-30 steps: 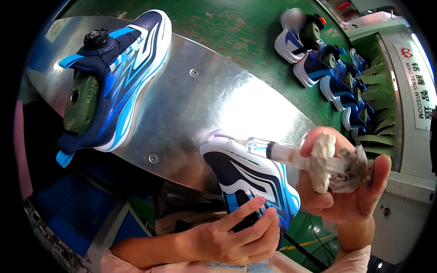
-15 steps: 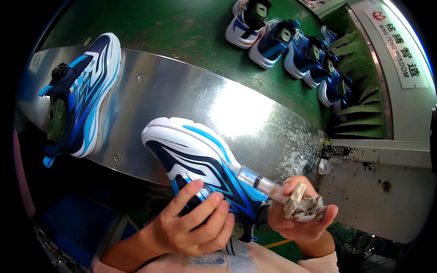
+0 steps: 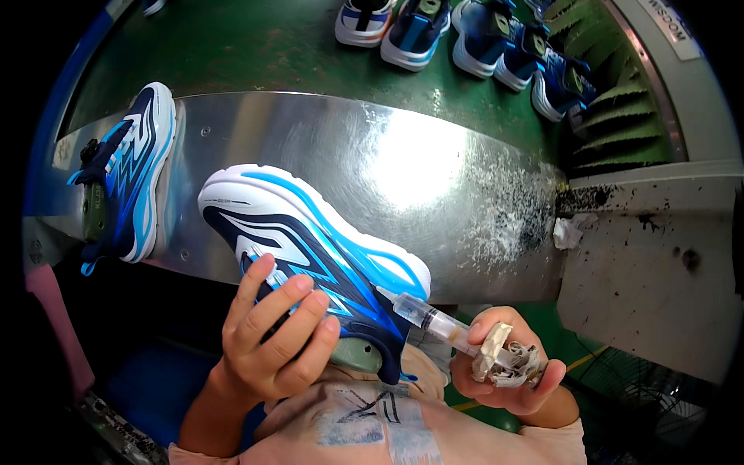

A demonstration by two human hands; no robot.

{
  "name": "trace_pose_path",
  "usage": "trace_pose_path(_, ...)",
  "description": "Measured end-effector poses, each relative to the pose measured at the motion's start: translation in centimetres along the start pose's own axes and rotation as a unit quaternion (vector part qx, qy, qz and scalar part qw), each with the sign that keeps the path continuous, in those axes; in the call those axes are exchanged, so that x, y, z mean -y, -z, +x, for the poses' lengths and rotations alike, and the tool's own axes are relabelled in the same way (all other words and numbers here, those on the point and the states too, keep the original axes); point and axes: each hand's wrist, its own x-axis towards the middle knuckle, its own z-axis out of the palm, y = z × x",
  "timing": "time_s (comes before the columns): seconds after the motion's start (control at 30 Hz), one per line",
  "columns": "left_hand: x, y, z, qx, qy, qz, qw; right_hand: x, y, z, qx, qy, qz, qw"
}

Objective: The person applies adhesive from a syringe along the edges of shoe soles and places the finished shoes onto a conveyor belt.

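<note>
My left hand (image 3: 279, 341) is closed around a blue and white sneaker (image 3: 314, 244), fingers over its upper. The sneaker lies tilted on its side, toe to the far left and heel towards me, with a dark green shoe last (image 3: 358, 355) in its opening. My right hand (image 3: 496, 397) grips a clear syringe (image 3: 430, 319) with pale contents. A crumpled wad of whitish-grey material (image 3: 518, 366) sits at the syringe's back end, between the fingers. The thin tip meets the seam between upper and sole near the heel; whether it touches I cannot tell.
Beneath the sneaker runs a metal ledge (image 3: 256, 139), scuffed with white residue at right. Another sneaker (image 3: 143, 174) rests on its left end. Behind is a green belt (image 3: 263, 46) with several sneakers (image 3: 415, 35) near a green-flapped opening (image 3: 620, 116). Crumpled white paper (image 3: 568, 232) lies at right.
The view has shifted. Along the seam, the syringe tip has moved closer to the heel. The held sneaker has turned slightly, showing more of the last. Both hands keep their holds.
</note>
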Motion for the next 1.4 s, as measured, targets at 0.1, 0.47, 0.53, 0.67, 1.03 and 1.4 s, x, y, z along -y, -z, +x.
trace_pose_path(0.1,-0.1,0.2,0.9,0.016,0.0,-0.001,1.0,-1.2,1.4,-0.6,0.017,0.042,0.06,0.997)
trace_pose_path(0.47,0.3,0.9,3.8,0.092,-0.009,-0.035,0.995,-3.5,5.7,-0.2,0.061,0.118,0.164,0.978)
trace_pose_path(0.53,0.5,0.8,4.3,0.099,-0.018,-0.038,0.994,-3.9,5.9,-0.3,0.057,0.121,0.202,0.97)
trace_pose_path(0.67,0.7,1.0,6.0,0.134,-0.022,-0.045,0.99,-3.7,5.9,-0.9,0.014,0.094,0.193,0.977)
trace_pose_path(1.03,2.8,-0.4,14.3,0.315,-0.159,-0.013,0.936,-5.6,4.6,0.3,-0.06,0.201,0.2,0.957)
trace_pose_path(1.4,-3.4,-2.0,13.3,0.274,0.004,0.053,0.96,-5.3,5.4,-0.9,-0.081,0.242,0.191,0.948)
